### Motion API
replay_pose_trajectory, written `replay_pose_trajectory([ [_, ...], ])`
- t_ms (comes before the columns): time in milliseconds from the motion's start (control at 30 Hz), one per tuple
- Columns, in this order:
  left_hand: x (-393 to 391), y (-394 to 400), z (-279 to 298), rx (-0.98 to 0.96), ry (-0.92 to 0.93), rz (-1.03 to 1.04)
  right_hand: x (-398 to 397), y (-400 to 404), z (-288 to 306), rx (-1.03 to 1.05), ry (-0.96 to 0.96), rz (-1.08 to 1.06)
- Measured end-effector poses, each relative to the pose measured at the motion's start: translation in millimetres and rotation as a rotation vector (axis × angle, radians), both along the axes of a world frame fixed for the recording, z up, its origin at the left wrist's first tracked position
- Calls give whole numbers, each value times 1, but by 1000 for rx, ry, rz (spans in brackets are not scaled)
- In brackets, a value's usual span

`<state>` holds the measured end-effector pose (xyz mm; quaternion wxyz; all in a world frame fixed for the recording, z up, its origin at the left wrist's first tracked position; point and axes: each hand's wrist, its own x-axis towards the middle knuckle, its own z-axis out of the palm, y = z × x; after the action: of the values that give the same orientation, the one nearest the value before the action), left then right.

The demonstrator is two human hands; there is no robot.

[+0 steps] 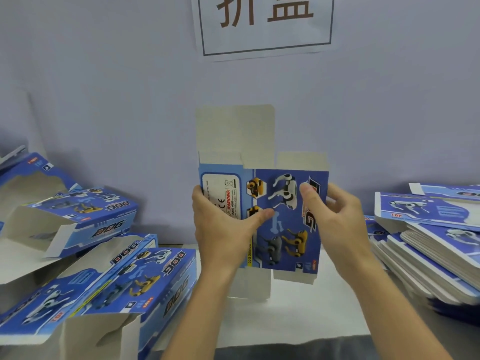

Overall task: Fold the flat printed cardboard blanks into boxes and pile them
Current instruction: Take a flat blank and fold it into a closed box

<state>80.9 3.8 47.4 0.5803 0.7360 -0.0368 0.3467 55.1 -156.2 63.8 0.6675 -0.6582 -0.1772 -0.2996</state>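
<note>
I hold a blue printed cardboard blank (283, 222) upright above the table, its grey flaps standing out at top and bottom. My left hand (220, 229) grips its left edge, thumb laid across the printed face. My right hand (335, 219) grips the right edge, thumb on the front and fingers behind. Toy dogs are printed on the panel facing me. A fanned stack of flat blanks (428, 248) lies at the right. Several folded boxes (109, 276) with open ends are piled at the left.
A white table (298, 315) runs under my hands, with a pale wall (117, 87) close behind it. A paper sign (265, 24) with large characters hangs on the wall above the blank.
</note>
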Motion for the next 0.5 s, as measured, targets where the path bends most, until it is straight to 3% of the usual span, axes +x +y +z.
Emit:
replay_pose_trajectory([
  [167,-7,5,8,164,42,-103,-12,-5,16,181,45,-11],
  [333,-28,9,26,304,-170,-54,-19,-3,28,39,3,0],
  [500,-33,20,27,418,-119,-62,-29,-5,31,-56,20,57],
])
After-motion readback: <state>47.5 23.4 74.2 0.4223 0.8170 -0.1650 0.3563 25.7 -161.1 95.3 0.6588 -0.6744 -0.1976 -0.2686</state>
